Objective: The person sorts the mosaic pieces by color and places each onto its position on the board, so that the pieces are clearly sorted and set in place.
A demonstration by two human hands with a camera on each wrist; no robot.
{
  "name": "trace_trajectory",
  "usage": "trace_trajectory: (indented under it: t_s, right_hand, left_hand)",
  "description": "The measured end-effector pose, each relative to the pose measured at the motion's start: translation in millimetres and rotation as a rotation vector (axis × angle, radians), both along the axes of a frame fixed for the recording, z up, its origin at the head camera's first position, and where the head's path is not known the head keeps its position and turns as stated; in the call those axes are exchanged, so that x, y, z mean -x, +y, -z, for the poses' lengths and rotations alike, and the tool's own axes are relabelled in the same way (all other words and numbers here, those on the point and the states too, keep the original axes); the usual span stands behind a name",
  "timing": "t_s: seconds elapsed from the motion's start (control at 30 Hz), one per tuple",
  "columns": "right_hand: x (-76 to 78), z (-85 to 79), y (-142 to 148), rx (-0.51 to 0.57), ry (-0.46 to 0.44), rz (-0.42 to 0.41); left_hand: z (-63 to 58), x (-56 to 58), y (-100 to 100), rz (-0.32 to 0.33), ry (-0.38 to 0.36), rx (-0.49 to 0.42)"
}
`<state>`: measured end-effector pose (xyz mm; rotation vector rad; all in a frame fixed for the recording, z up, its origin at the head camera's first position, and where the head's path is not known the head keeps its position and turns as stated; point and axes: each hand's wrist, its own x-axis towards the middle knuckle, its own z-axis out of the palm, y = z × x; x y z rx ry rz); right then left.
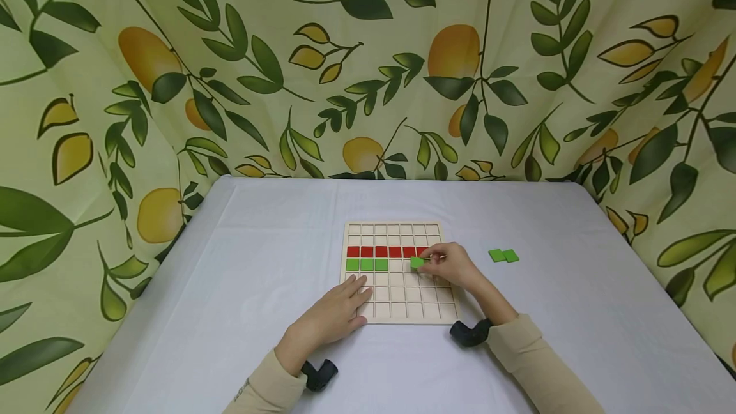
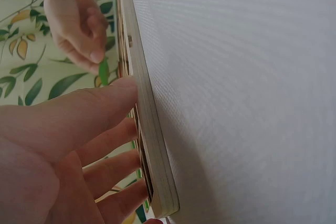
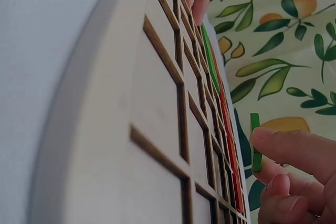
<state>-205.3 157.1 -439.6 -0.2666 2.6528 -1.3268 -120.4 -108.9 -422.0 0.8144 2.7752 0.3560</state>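
A square wooden grid board (image 1: 414,311) lies on the table, its cells marked off by grooves. One row holds red tiles (image 1: 381,252); just below it, three green tiles (image 1: 367,264) fill the left cells. My right hand (image 1: 450,265) pinches a green square tile (image 3: 255,142) between thumb and fingers, above the board to the right of those three. Seen from the right wrist, this tile stands edge-on, apart from the board. My left hand (image 1: 337,312) rests on the board's lower left edge with fingers spread, its thumb (image 2: 123,94) against the side.
Two loose green tiles (image 1: 503,255) lie on the white tablecloth (image 1: 276,229) right of the board, overlapping at a corner. A black wrist mount (image 1: 470,333) sits by the right wrist, another (image 1: 320,375) by the left. Behind the table hangs a leaf-and-fruit patterned curtain (image 1: 397,37).
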Motion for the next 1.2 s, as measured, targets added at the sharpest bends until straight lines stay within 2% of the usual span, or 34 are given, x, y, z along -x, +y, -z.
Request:
trace_trajectory:
  t_s: [0.6,0.87,1.2]
  right_hand:
    - [-1.1,4.3,-12,0.014,0.013,-0.061]
    - [-1.5,3.2,-21,0.014,0.004,-0.063]
    - [1.9,4.5,-29,-0.015,0.047,-0.062]
  left_hand:
    - [0.3,0.1,0,0.002,0.008,0.008]
    - [0.3,0.6,0,-0.007,-0.001,-0.001]
    - [2.3,1.5,0,0.001,0.015,0.004]
